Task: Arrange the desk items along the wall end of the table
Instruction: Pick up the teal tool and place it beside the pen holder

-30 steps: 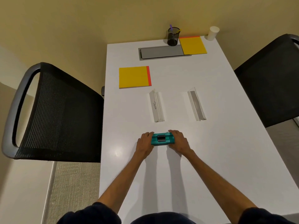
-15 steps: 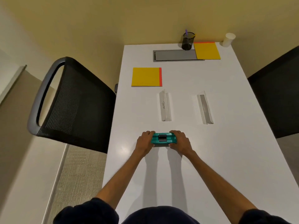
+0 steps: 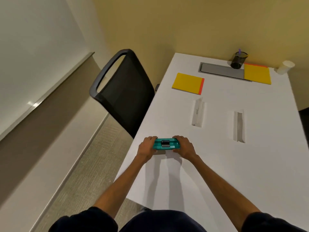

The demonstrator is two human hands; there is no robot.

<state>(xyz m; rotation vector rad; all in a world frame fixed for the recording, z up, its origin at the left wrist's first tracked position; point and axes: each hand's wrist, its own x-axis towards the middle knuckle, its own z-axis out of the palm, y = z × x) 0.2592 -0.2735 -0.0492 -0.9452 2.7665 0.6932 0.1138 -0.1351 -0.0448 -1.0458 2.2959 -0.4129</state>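
Note:
A teal tray (image 3: 172, 145) holding small dark items lies on the white table (image 3: 209, 164) near its left edge. My left hand (image 3: 147, 146) grips its left end and my right hand (image 3: 183, 145) grips its right end. Farther up lie two clear acrylic name holders, one on the left (image 3: 198, 113) and one on the right (image 3: 239, 126). A yellow notepad (image 3: 187, 83) lies beyond them. At the wall end stand a black mesh pen cup (image 3: 237, 60), a second yellow notepad (image 3: 257, 74) and a white paper cup (image 3: 285, 67).
A grey cable hatch (image 3: 220, 70) is set into the table near the wall end. A black mesh chair (image 3: 123, 91) stands close against the table's left side. Another dark chair's edge (image 3: 304, 114) shows at the right.
The view has swung left and tilted, so the table sits to the right now. Both hands stay on the ends of the teal tray, which has not visibly moved on the table.

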